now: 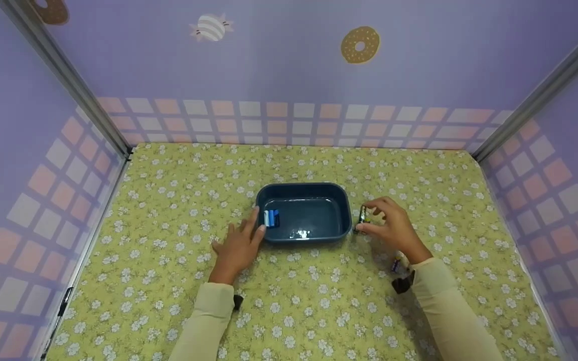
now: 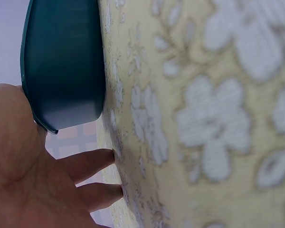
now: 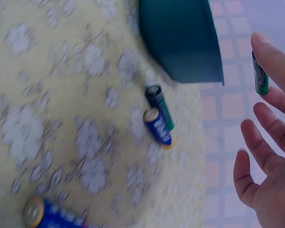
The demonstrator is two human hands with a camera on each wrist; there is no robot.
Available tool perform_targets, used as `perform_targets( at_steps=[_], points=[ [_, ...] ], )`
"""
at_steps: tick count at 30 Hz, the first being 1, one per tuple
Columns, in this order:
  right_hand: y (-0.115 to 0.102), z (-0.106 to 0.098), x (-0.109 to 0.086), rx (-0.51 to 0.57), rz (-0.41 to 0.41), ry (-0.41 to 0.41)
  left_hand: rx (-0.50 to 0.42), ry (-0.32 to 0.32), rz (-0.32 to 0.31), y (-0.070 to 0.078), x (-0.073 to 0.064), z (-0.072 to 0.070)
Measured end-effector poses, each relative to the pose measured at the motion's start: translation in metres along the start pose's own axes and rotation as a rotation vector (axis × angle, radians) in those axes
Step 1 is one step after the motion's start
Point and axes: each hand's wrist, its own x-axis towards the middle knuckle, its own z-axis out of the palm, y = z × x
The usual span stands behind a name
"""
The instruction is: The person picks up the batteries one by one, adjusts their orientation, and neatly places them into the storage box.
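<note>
A dark teal plastic basin [image 1: 303, 240] stands on the flowered cloth, with a small blue and white item [image 1: 271, 218] inside at its left end. My left hand [image 1: 239, 250] rests against the basin's left rim, its thumb and index finger at the edge. Two other fingers touch the cloth in the left wrist view. Just right of the basin, my right hand [image 1: 392, 225] pinches a green and black battery [image 3: 261, 73] between thumb and fingertip, above the cloth. Below it lie another green and black battery [image 3: 162, 107] and a blue battery [image 3: 157, 127], close together.
A larger blue battery [image 3: 52, 214] lies on the cloth, cut by the right wrist view's lower edge. Patterned purple walls [image 1: 289, 65] enclose the table at the back and both sides. Yellow flowered cloth [image 1: 299, 301] covers the tabletop.
</note>
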Motion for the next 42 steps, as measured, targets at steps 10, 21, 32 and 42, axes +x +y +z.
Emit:
perform_targets(
  at_steps=[10,21,32,42],
  points=[
    [-0.024,0.014,0.028,0.042,-0.047,-0.027,0.003,-0.004,0.003,-0.001,-0.001,-0.001],
    [-0.044,0.041,0.054,0.067,-0.095,-0.046,-0.004,-0.009,0.006,-0.001,0.0,-0.001],
    [-0.063,0.07,0.076,0.115,-0.123,-0.114,-0.046,-0.013,0.017,-0.002,-0.003,-0.002],
    [-0.07,0.096,0.093,0.14,-0.106,-0.154,-0.035,-0.002,0.021,-0.001,-0.003,-0.002]
  ],
)
